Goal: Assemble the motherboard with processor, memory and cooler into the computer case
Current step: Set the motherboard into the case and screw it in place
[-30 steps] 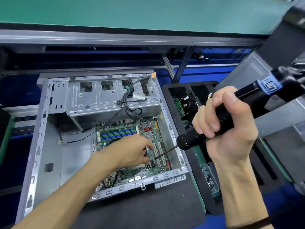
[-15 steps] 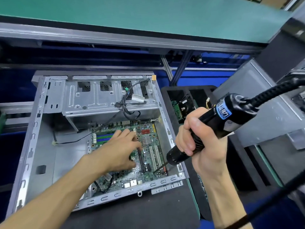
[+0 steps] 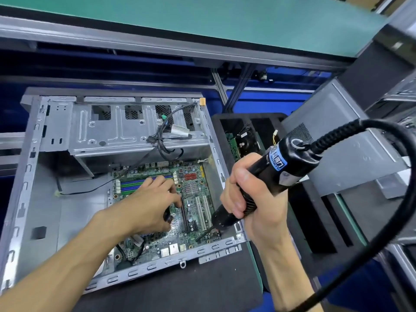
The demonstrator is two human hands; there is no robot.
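Open computer case [image 3: 29, 176] lies on its side on a dark mat [image 3: 180, 287]; bare stamped sheet steel, grey, with rows of slots along its rims and a ribbed drive cage [image 3: 126, 131] at the far end. A bundle of black cables [image 3: 166, 140] drapes over the cage.

Motherboard [image 3: 193, 199] sits flat in the case floor, right of centre: green board, dense with small parts, blue and green memory slots [image 3: 132, 184] toward the far side, white and black expansion slots [image 3: 202, 212] nearer the right wall, red connectors [image 3: 190, 176], small finned silver heatsink [image 3: 191, 188].

Left hand [image 3: 148, 203] rests on the board, fingers bent, fingertips pressing down; whether it pinches anything, cannot tell.

Right hand [image 3: 245, 199] is clenched round an electric screwdriver [image 3: 265, 176]: black cylindrical body, ribbed grip, blue-and-white label with writing too blurred to read. Its thin bit [image 3: 203, 235] slants down to the board's near right corner. Black coiled cord [image 3: 337, 134] leaves the top.

Right of the case, a black foam tray [image 3: 265, 122] holds a fan-type part on a green board [image 3: 243, 143]. Green-topped bench [image 3: 180, 21] beyond.
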